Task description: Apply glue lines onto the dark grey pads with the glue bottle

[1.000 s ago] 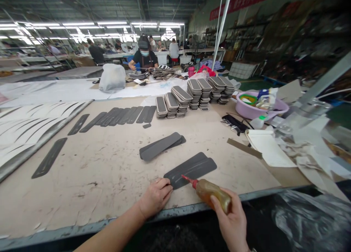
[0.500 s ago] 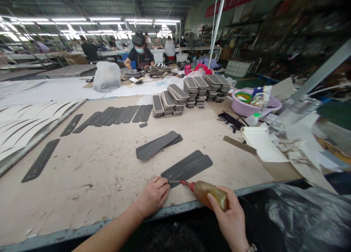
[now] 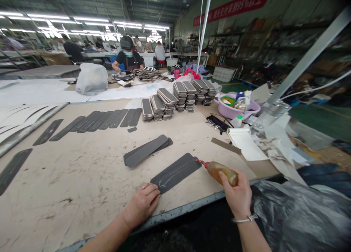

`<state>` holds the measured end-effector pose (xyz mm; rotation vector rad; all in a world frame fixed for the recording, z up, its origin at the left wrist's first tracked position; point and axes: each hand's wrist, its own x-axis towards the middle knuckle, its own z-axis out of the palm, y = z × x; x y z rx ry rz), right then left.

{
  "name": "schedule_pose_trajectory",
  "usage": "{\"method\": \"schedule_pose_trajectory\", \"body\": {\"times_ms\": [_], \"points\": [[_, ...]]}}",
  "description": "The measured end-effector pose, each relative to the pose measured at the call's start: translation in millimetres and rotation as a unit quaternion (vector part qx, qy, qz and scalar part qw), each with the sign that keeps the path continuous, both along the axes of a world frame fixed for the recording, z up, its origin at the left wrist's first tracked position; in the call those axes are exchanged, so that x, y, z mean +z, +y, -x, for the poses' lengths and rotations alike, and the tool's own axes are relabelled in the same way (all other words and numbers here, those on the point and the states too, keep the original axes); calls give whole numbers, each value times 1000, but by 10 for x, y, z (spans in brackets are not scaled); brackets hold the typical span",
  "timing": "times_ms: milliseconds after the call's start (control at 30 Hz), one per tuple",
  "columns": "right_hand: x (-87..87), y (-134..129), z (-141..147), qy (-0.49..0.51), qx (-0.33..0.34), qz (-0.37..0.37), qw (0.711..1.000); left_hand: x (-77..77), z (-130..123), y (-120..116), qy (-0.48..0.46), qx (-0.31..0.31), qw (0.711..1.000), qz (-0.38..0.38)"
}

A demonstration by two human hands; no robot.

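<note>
Two overlapping dark grey strips (image 3: pixel 175 172) lie near the table's front edge, with shiny streaks along the nearer one. My left hand (image 3: pixel 143 204) has its fingers together, pressing on their left end. Wrapped round an amber bottle (image 3: pixel 221 173) with a red nozzle, my right hand (image 3: pixel 239 193) holds it tilted, its tip at the strips' right end. Farther back, another pair of grey strips (image 3: pixel 146 150) lies crossed one over the other.
Behind are a row of dark strips (image 3: pixel 94 121) and stacks of pale-edged pieces (image 3: pixel 179 94). A purple basin (image 3: pixel 233 111), glasses (image 3: pixel 215 126) and a white pad (image 3: pixel 246 144) lie to the right. A masked person (image 3: pixel 127 58) sits across the table.
The bottle in my right hand has moved from the strips' left end to their right end. The view has shifted, and my left hand stays at the left end.
</note>
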<state>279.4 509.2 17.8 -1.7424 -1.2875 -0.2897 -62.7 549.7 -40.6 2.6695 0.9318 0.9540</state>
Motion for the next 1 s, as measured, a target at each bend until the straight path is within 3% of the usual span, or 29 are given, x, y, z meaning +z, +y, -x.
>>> {"method": "schedule_pose_trajectory", "body": {"times_ms": [167,467,833,1000], "points": [[-96,18,7,-10,7,-4,1000,-10,-7,9,-6,-3,1000,7],[-37,-254,53,-1,-23,6,1000,-9,-10,12,-12,-2,1000,3],[-125,-452,427,109,87,77,987,13,-12,10,-2,-7,1000,14],[-105,-438,640,117,133,75,981,42,-18,0,13,-2,1000,21]]}}
